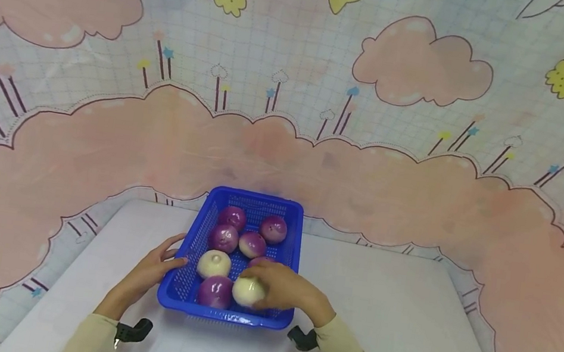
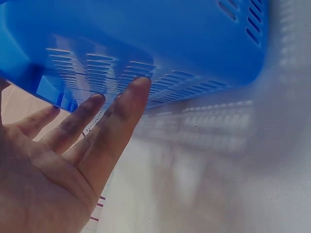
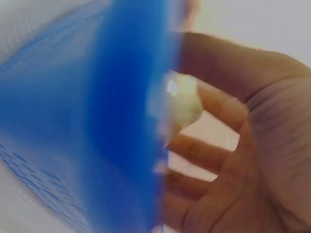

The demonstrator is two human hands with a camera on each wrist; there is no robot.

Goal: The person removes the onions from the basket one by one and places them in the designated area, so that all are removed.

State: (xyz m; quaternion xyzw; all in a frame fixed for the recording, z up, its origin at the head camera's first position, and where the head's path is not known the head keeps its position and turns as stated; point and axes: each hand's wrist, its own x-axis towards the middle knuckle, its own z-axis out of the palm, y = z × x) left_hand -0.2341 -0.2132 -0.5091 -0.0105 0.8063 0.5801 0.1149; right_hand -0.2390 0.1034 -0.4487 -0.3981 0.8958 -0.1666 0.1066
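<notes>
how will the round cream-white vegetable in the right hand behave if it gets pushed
The round, glossy cream-white vegetable may roll if pushed, since its side looks rounded. Its shiny skin could be slippery for the right hand. It probably won't roll far inside the walled blue plastic basket.

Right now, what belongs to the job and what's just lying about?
In the job:
blue basket, touched by left grip
pale round vegetable, held in right grip
other round vegetables in basket

Just around:
white table
cloud-print backdrop
black wrist devices

Bright head view, dim left wrist view, right wrist view — basket rim (image 3: 124,107) blurred
</notes>
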